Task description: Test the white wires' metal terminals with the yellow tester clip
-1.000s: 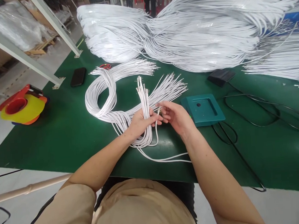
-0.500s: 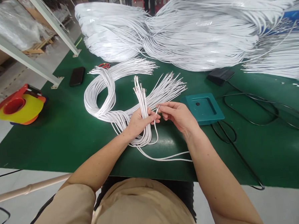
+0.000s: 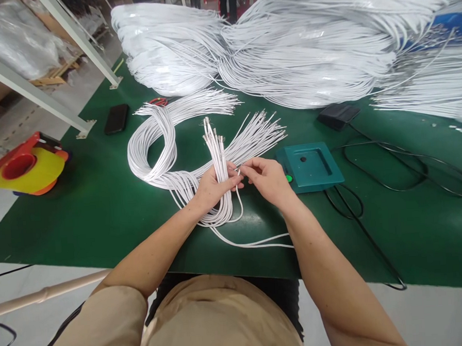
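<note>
Head view: on the desk (image 3: 101, 216), left of the teal box (image 3: 310, 166), the left hand (image 3: 209, 188) is closed around a white cable bundle (image 3: 219, 155), tips pointing away from the person, apparently to gather the ends within easy reach. The right hand (image 3: 268, 181), just left of the teal box, pinches the end of a single cable (image 3: 241, 207) beside the left thumb, seemingly for fine control; the fingers hide the exact contact. Looped cables (image 3: 137, 152) lie farther left of the teal box, presumably coiled to limit tangling.
</note>
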`<state>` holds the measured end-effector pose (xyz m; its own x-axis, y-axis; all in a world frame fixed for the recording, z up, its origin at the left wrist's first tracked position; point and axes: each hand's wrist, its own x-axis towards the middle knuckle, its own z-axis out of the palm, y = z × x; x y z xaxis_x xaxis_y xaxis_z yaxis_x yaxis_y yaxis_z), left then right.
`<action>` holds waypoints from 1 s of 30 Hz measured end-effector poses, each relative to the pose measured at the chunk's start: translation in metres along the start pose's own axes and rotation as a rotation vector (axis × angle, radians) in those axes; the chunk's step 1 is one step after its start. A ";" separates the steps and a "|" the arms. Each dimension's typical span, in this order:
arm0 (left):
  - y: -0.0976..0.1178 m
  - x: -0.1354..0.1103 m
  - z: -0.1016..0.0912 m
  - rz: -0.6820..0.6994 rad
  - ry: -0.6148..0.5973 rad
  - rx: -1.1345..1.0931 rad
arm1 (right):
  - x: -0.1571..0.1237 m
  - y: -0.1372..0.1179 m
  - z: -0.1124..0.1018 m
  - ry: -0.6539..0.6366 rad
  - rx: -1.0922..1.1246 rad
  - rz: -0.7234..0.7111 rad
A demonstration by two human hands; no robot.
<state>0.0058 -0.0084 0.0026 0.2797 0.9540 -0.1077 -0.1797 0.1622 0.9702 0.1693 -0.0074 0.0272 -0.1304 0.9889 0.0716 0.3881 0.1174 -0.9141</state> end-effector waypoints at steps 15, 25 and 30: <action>-0.005 0.017 -0.009 -0.137 -0.063 0.014 | 0.002 0.005 -0.022 0.010 -1.038 -0.329; -0.006 0.016 -0.004 -0.086 0.002 0.202 | 0.007 0.011 -0.030 0.005 -0.986 -0.276; -0.011 0.019 -0.006 -0.051 0.028 0.316 | 0.010 0.013 -0.027 0.059 -1.006 -0.292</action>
<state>0.0077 0.0090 -0.0113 0.2539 0.9540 -0.1595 0.1373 0.1277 0.9823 0.1979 0.0062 0.0266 -0.3066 0.9096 0.2804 0.9318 0.3470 -0.1069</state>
